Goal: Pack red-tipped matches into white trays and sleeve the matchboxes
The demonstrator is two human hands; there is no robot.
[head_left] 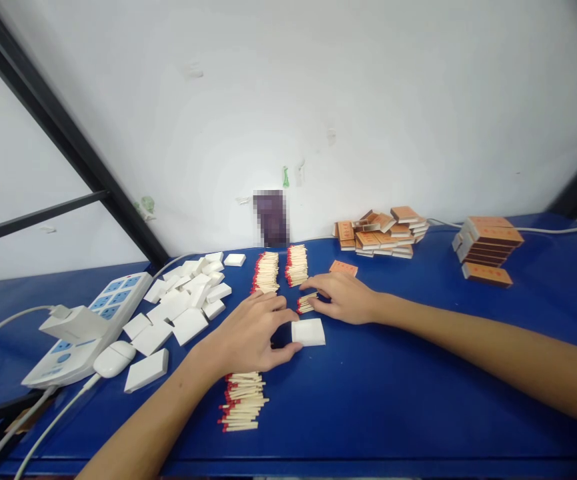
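Palm down and reaching in from the lower left, the left hand curls its thumb and forefinger about the left end of a white tray, lightly grasping it by the edges. The right hand comes in from the right on a long, nearly straight forearm, wrist low, thumb and forefinger bent around a small batch of matches just beyond the tray; whether they are pinched, I cannot tell.

Both hands work over a blue tabletop. From the left, a black metal frame slants past a power strip with a charger plugged in and a rounded white case beside it. Next come a loose heap of white trays and a match pile near the left wrist. Two more rows of matches lie beyond the hands, below a blurred purple patch against the pale wall. An orange matchbox lies just behind the right hand, then a jumble of matchboxes, and a neater stack at far right.
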